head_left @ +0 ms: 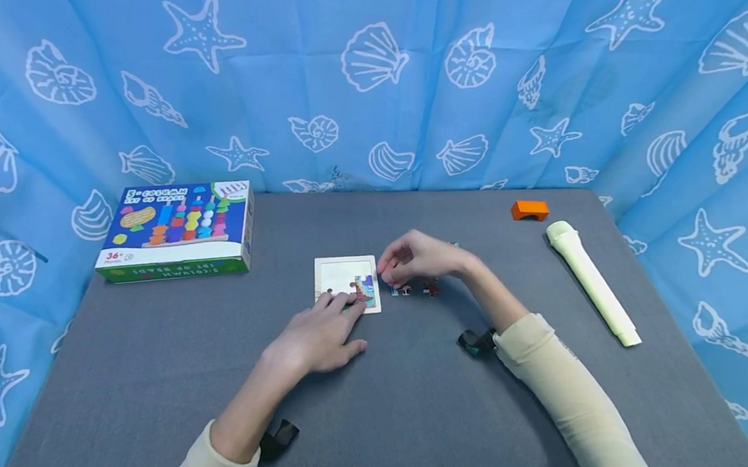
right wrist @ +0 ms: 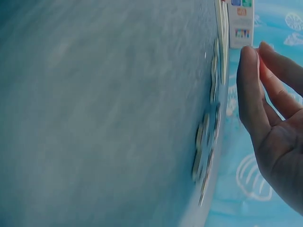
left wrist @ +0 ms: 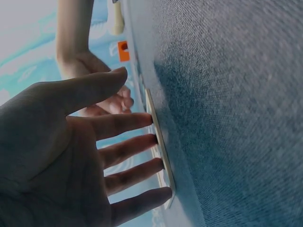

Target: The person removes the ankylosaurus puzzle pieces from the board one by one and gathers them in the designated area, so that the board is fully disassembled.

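Note:
A square wooden puzzle board point(head_left: 344, 260) lies on the table with several coloured pieces in its lower right part. My left hand point(head_left: 319, 336) rests on its near edge, fingers straight and spread. In the left wrist view, the fingertips point(left wrist: 158, 164) touch the board's rim point(left wrist: 163, 151). My right hand point(head_left: 422, 254) hovers just right of the board, over loose puzzle pieces point(head_left: 430, 287). Its thumb point(right wrist: 250, 85) and fingertips come close together, and no piece shows between them. Several loose pieces point(right wrist: 199, 151) lie below this hand in the right wrist view, seen edge-on.
A bead-set box point(head_left: 174, 230) lies at the back left of the grey table point(head_left: 399, 419). On the right are an orange arch block point(head_left: 529, 209) and a pale microphone-shaped stick point(head_left: 591, 280). A blue curtain point(head_left: 304, 67) with shell prints hangs behind the table.

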The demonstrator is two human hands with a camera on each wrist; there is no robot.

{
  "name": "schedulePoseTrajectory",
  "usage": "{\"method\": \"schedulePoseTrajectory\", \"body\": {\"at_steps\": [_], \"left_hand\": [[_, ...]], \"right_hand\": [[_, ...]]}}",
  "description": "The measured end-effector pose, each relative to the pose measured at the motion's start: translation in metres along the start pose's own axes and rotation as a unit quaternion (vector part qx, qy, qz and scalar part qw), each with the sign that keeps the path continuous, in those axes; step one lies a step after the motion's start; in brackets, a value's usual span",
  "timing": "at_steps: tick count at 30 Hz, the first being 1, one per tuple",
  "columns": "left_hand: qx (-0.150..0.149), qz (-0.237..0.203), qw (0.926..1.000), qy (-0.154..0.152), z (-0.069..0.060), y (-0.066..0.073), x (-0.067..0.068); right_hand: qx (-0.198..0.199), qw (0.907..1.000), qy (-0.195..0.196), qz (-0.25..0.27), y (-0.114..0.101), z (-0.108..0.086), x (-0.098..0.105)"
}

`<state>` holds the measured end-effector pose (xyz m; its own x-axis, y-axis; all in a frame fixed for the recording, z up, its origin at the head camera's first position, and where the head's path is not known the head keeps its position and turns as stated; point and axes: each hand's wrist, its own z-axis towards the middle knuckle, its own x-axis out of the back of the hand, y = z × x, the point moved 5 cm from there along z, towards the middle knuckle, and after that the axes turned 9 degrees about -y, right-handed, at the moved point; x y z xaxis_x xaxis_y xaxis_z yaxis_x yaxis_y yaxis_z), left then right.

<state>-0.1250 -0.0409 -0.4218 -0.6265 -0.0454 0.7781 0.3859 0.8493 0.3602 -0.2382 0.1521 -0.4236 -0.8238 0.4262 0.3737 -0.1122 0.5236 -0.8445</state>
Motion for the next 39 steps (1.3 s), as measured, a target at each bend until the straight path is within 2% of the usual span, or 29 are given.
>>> {"method": "schedulePoseTrajectory", "body": {"at_steps": [8, 17, 26, 32, 39], "left_hand": [[-0.021, 0.015, 0.9995, 0.017, -0.002, 0.004, -0.001], [-0.034, 0.024, 0.9988, 0.024, -0.002, 0.006, 0.0], [-0.028, 0.025, 0.9991, 0.02, -0.002, 0.006, 0.0], [-0.028, 0.028, 0.999, 0.019, -0.002, 0.006, 0.0], [-0.029, 0.026, 0.9991, 0.017, -0.002, 0.006, 0.0]], "right_hand": [[0.005, 0.9996, -0.027, -0.003, -0.013, 0.024, -0.012], [-0.034, 0.998, -0.026, -0.046, -0.018, 0.039, -0.014], [-0.039, 0.996, -0.02, -0.077, -0.022, 0.042, -0.015], [-0.017, 0.9953, -0.01, -0.095, -0.024, 0.039, -0.015], [0.012, 0.996, 0.001, -0.088, -0.026, 0.03, -0.015]]}}
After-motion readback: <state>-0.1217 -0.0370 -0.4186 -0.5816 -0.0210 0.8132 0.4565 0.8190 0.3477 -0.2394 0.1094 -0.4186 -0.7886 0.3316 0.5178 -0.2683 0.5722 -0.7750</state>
